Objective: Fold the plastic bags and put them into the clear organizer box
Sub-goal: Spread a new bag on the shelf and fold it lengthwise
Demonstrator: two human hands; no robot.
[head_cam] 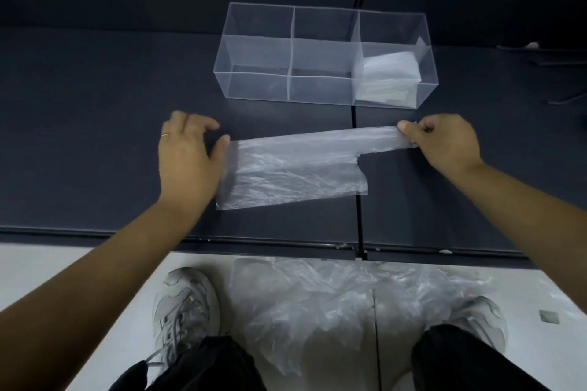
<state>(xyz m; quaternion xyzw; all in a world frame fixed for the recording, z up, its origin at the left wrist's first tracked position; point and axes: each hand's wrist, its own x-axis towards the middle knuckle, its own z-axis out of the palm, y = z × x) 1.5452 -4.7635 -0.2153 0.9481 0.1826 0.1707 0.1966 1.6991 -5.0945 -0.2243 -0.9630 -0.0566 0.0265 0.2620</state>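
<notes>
The plastic bag (295, 168) lies 9-to-3 o'clock; the right hand (444, 143) grip pinches its 3 o'clock end, the left hand (187, 155) rests slack at 9.

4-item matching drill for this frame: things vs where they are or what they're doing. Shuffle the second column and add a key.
Column 1
1. left hand
2. right hand
3. folded bags
4. loose bag pile

Column 2
A. on the floor, in front of the dark shelf
B. rests on the left end of the flat plastic bag
C. in the right-end compartment of the clear organizer box
D. fingers pinch the flat plastic bag's narrow handle strip

Pairs: 1-B, 2-D, 3-C, 4-A
</notes>
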